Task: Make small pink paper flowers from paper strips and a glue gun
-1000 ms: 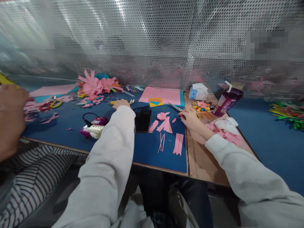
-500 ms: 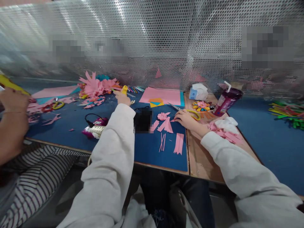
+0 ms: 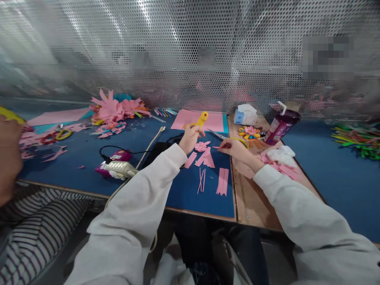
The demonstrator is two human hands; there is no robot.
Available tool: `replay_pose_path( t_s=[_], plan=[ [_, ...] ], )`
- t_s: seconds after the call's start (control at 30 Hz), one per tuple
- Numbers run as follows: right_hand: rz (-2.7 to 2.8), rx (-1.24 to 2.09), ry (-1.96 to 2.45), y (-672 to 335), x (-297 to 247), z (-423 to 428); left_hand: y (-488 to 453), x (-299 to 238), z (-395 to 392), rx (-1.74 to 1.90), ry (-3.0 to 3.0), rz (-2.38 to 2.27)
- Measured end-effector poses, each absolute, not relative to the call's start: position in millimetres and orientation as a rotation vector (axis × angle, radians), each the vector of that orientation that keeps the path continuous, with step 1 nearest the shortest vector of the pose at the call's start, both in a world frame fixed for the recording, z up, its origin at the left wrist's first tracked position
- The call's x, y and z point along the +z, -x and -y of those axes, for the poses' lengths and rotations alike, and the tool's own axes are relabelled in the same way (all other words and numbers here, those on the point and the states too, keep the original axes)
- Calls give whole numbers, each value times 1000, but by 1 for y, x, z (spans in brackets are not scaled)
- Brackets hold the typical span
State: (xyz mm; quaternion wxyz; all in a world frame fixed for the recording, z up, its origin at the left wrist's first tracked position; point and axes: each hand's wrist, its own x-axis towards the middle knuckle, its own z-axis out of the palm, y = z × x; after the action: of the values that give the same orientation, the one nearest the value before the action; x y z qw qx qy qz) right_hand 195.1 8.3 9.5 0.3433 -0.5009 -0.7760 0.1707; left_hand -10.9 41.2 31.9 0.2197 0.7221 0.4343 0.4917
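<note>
My left hand (image 3: 191, 138) is closed around what looks like a yellow glue gun (image 3: 203, 117), whose round end points up and away from me; its lower part is hidden. Between the fingertips of my right hand (image 3: 231, 148) is a small pointed pink paper piece (image 3: 216, 147). A pink paper flower (image 3: 202, 146) lies on the table between my hands. Just in front of it are cut pink paper pieces (image 3: 204, 157), thin pink strips (image 3: 201, 180) and notched pink strips (image 3: 222, 182). Scissors (image 3: 218, 135) with yellow handles lie beyond my right hand, partly covered.
A purple cup (image 3: 280, 126) with a straw and a tissue pack (image 3: 246, 114) stand at the right. A power strip (image 3: 121, 169) with cords lies left of my forearm. Paper flowers (image 3: 111, 109) are piled further left, near a co-worker's arm (image 3: 10, 154). Perforated metal (image 3: 190, 35) rises behind.
My left hand has brought the yellow glue gun rightward, from beside the paper flower pile to near the small pink flower. My right hand has barely moved, and the pink piece shows more clearly.
</note>
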Motion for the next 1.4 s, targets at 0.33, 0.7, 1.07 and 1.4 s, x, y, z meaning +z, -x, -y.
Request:
replay_pose_path(
  t_s=[0.33,0.7,1.07,1.4],
  plan=[
    [1821,86,1197,-166,25,24,-6,37,-2,1178,-1967,-1147],
    [2020,-614,1132,-160,25,36,-12,29,1,1231,-1841,-1065],
    [1953,-32,1160,-153,27,50,-5,30,-7,1230,-1804,-918],
    [1295,856,1203,-165,29,25,-8,33,3,1106,-1952,-969]
  ],
)
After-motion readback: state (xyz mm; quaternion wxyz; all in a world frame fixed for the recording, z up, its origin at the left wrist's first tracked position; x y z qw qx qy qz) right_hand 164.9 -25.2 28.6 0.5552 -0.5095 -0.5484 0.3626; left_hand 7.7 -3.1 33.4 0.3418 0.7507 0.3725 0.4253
